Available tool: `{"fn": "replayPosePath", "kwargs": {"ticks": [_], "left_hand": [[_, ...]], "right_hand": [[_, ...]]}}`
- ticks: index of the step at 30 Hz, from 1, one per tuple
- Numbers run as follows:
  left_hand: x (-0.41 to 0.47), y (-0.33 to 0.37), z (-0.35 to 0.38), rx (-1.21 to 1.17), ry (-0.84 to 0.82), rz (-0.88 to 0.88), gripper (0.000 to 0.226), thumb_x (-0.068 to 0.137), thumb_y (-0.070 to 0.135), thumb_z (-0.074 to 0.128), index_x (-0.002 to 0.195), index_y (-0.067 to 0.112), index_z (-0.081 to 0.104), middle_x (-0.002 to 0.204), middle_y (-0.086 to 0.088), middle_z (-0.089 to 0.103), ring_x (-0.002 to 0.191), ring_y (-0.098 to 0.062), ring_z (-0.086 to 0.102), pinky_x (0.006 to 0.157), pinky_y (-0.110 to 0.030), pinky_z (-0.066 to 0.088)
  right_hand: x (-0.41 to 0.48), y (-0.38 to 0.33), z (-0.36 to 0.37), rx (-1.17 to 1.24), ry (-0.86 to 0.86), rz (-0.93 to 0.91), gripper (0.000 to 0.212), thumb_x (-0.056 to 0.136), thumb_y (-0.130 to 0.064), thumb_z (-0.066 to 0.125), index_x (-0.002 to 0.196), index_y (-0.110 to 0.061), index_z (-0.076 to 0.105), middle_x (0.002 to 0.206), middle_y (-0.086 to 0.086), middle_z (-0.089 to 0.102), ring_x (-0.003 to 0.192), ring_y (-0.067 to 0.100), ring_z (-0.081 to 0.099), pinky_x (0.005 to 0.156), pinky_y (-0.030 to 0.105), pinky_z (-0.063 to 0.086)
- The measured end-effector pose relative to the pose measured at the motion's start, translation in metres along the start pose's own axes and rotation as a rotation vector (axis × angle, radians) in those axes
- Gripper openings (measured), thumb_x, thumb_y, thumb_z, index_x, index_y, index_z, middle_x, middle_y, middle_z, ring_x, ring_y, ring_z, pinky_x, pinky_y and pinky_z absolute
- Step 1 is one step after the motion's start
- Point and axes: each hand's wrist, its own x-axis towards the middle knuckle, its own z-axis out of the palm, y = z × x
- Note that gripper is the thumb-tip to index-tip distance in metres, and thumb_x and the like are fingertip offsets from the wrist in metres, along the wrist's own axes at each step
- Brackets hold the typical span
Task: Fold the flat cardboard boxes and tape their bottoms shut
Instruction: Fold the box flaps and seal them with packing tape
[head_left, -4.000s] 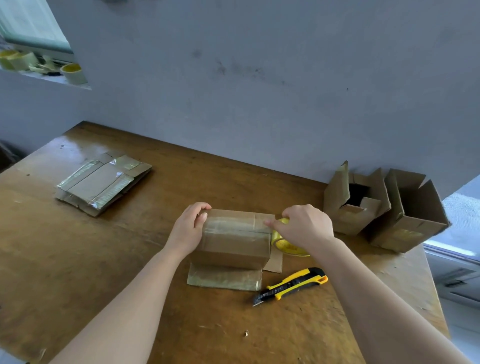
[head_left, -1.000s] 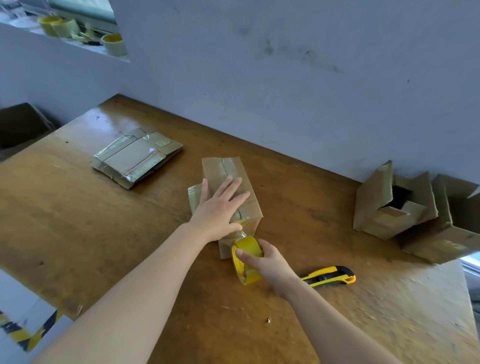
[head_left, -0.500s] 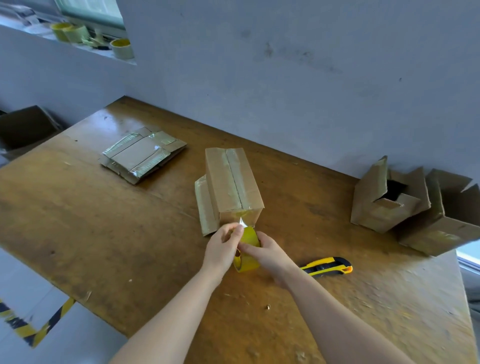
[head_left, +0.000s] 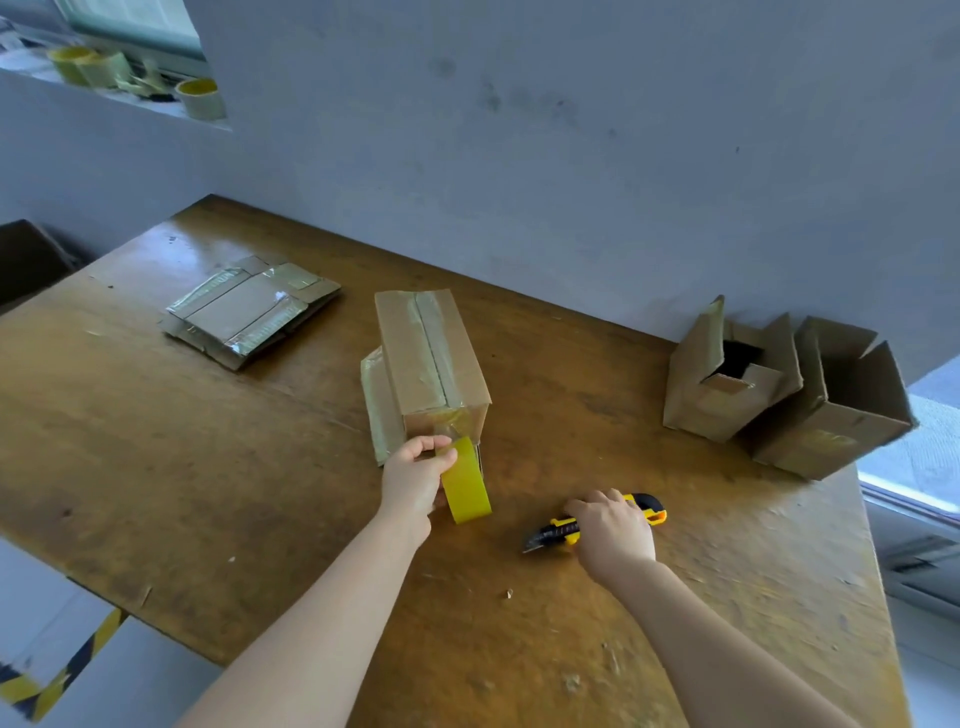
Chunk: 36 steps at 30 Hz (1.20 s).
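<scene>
Beside the box (head_left: 431, 358), left hand (head_left: 413, 480) grips tape roll (head_left: 466, 483) — right hand (head_left: 613, 530) on knife (head_left: 556, 531).

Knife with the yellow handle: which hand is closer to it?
Right. The right hand is on the knife, fingers curled over its handle. The left hand is away to the knife's left, holding the tape roll by the box.

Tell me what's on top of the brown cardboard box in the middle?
A glossy tape strip runs along the brown cardboard box's closed flaps and down its near end to the yellow tape roll the left hand holds. The box's inside is hidden.
</scene>
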Motion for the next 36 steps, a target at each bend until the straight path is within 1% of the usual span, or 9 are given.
{"fn": "replayPosePath", "kwargs": {"ticks": [2, 4, 7, 9, 12, 21, 26, 31, 36], "left_hand": [[-0.001, 0.001, 0.0, -0.017, -0.004, -0.014, 0.012, 0.089, 0.014, 0.067, 0.093, 0.025, 0.067, 0.103, 0.0, 0.06, 0.094, -0.019, 0.057, 0.071, -0.035, 0.052], [-0.002, 0.001, -0.001, 0.0, 0.005, 0.0, 0.008, 0.089, 0.019, 0.067, 0.091, 0.027, 0.068, 0.104, 0.003, 0.06, 0.099, -0.021, 0.055, 0.084, -0.042, 0.053], [-0.004, 0.001, -0.004, 0.036, 0.038, 0.016, 0.002, 0.088, 0.026, 0.068, 0.09, 0.027, 0.069, 0.104, 0.003, 0.062, 0.105, -0.024, 0.055, 0.098, -0.048, 0.047], [-0.004, 0.001, -0.004, 0.036, 0.052, 0.017, 0.003, 0.087, 0.023, 0.069, 0.089, 0.025, 0.07, 0.106, -0.002, 0.064, 0.104, -0.026, 0.056, 0.097, -0.047, 0.047], [-0.006, 0.003, -0.002, 0.065, 0.083, 0.047, 0.005, 0.088, 0.021, 0.068, 0.083, 0.024, 0.069, 0.098, -0.001, 0.066, 0.095, -0.023, 0.058, 0.084, -0.04, 0.049], [-0.011, 0.008, -0.003, 0.12, 0.116, 0.074, 0.006, 0.086, 0.021, 0.066, 0.081, 0.018, 0.068, 0.089, -0.006, 0.068, 0.092, -0.03, 0.062, 0.088, -0.05, 0.052], [-0.009, 0.009, -0.005, 0.126, 0.124, 0.061, 0.01, 0.083, 0.019, 0.069, 0.073, 0.02, 0.067, 0.083, -0.003, 0.068, 0.089, -0.028, 0.062, 0.085, -0.046, 0.052], [-0.003, 0.011, -0.005, 0.251, 0.132, 0.1, 0.015, 0.079, 0.015, 0.069, 0.065, 0.019, 0.068, 0.071, -0.001, 0.066, 0.075, -0.023, 0.058, 0.062, -0.031, 0.042], [-0.001, 0.012, -0.007, 0.348, 0.126, 0.079, 0.01, 0.079, 0.014, 0.069, 0.07, 0.018, 0.07, 0.078, -0.004, 0.068, 0.079, -0.023, 0.058, 0.066, -0.032, 0.043]], "right_hand": [[-0.002, -0.002, -0.001, 0.002, 0.066, -0.031, 0.029, 0.089, -0.022, 0.061, 0.115, -0.028, 0.051, 0.11, -0.003, 0.06, 0.11, 0.022, 0.052, 0.096, 0.032, 0.036], [-0.003, -0.005, -0.01, 0.117, 0.152, -0.078, 0.024, 0.089, -0.026, 0.062, 0.102, -0.025, 0.042, 0.099, -0.003, 0.062, 0.098, 0.024, 0.058, 0.096, 0.032, 0.036], [-0.003, -0.018, -0.032, 0.278, 0.27, -0.16, 0.017, 0.096, -0.034, 0.053, 0.105, -0.024, 0.043, 0.095, -0.002, 0.056, 0.077, 0.025, 0.059, 0.072, 0.035, 0.05], [0.0, -0.035, -0.048, 0.256, 0.305, -0.232, 0.024, 0.099, -0.043, 0.043, 0.109, -0.022, 0.044, 0.094, -0.002, 0.054, 0.069, 0.025, 0.057, 0.058, 0.037, 0.05], [0.009, -0.059, -0.066, 0.197, 0.321, -0.286, 0.029, 0.099, -0.049, 0.034, 0.102, -0.021, 0.039, 0.083, -0.002, 0.054, 0.06, 0.023, 0.055, 0.049, 0.035, 0.045], [0.027, -0.083, -0.089, -0.101, 0.281, -0.291, 0.015, 0.101, -0.027, 0.04, 0.11, -0.019, 0.048, 0.061, -0.003, 0.041, 0.051, 0.019, 0.045, 0.043, 0.03, 0.033], [0.031, -0.09, -0.095, -0.2, 0.248, -0.251, 0.015, 0.095, -0.01, 0.047, 0.106, -0.018, 0.053, 0.063, -0.003, 0.044, 0.056, 0.024, 0.047, 0.04, 0.03, 0.026], [0.031, -0.1, -0.099, -0.251, 0.204, -0.243, 0.026, 0.088, 0.001, 0.049, 0.104, -0.017, 0.06, 0.088, 0.002, 0.068, 0.079, 0.027, 0.066, 0.05, 0.031, 0.036], [0.03, -0.111, -0.1, -0.295, 0.166, -0.263, 0.027, 0.086, 0.004, 0.052, 0.1, -0.014, 0.066, 0.091, 0.003, 0.069, 0.082, 0.026, 0.067, 0.054, 0.031, 0.038]]}}
